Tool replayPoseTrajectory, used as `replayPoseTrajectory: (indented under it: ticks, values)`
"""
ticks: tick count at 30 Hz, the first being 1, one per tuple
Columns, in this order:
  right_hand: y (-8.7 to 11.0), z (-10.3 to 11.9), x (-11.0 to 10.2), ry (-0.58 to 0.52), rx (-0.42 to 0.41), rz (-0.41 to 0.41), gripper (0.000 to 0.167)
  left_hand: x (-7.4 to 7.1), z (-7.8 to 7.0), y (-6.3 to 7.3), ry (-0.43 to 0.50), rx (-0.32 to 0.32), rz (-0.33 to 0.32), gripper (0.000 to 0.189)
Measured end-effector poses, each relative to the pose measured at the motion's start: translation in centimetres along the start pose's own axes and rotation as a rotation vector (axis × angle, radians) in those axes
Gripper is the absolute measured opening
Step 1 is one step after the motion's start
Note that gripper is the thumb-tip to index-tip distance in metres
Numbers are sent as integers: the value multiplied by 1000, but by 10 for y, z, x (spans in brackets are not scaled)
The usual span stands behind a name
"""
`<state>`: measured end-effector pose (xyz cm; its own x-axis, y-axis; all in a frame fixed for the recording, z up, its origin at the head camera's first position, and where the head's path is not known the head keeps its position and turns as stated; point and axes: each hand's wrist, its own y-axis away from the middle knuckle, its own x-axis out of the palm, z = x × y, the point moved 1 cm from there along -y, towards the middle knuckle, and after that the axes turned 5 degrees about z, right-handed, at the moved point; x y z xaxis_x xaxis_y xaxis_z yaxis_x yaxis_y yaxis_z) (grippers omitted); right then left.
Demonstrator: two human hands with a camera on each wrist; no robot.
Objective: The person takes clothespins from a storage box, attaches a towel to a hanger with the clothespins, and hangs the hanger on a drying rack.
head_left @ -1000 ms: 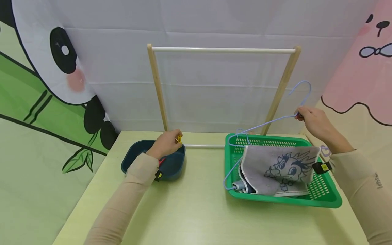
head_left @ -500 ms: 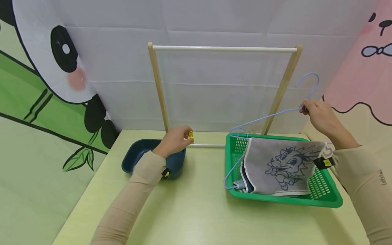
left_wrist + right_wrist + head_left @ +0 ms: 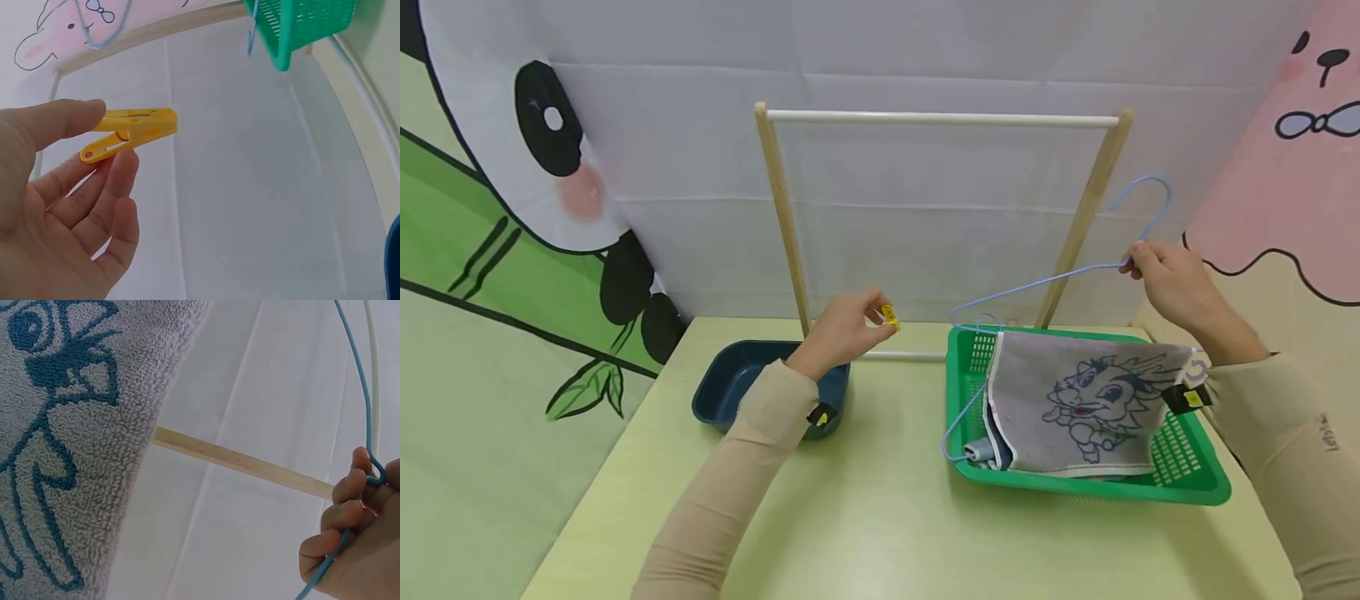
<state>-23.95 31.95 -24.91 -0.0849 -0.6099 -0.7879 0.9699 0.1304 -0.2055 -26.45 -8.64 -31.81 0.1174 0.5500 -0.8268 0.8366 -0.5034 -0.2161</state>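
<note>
Between thumb and fingers my left hand (image 3: pixel 847 327) pinches a yellow clothespin (image 3: pixel 891 316), seen closely as a clothespin (image 3: pixel 137 128) in the left wrist view. My right hand (image 3: pixel 1172 282) grips a blue wire hanger (image 3: pixel 1037 286) just below its hook. Over the hanger hangs a grey towel (image 3: pixel 1030 392) with a blue dragon drawing, above the green basket (image 3: pixel 1213 492). In the right wrist view, fingers (image 3: pixel 340 515) curl round the hanger's wire, with the towel (image 3: pixel 144 394) at left. The towel hides much of the hanger's lower part.
A dark blue basin (image 3: pixel 718 392) stands on the table (image 3: pixel 880 517), partly behind my left forearm. A wooden rack (image 3: pixel 786 212) with a white top bar (image 3: pixel 940 119) stands at the back. Another hanger's hook (image 3: pixel 988 317) shows in the basket.
My left hand has risen out of the basin area and moved right with the clothespin. My right hand has lifted the hanger slightly, and the towel hangs straighter, showing more of the dragon.
</note>
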Motion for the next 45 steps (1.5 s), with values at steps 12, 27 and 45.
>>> replayPoseTrajectory:
  ticks: [12, 27, 45]
  values:
    - [2, 3, 11, 8, -45, -25, 55, -1, -24, -8, 77, 35, -8, 26]
    - [0, 5, 22, 50, -77, -45, 48, 14, -52, -17, 120, 177, -76, 18]
    - [-2, 5, 24, 74, -100, -48, 47, 37, -67, -29, 29, 206, -113, 11]
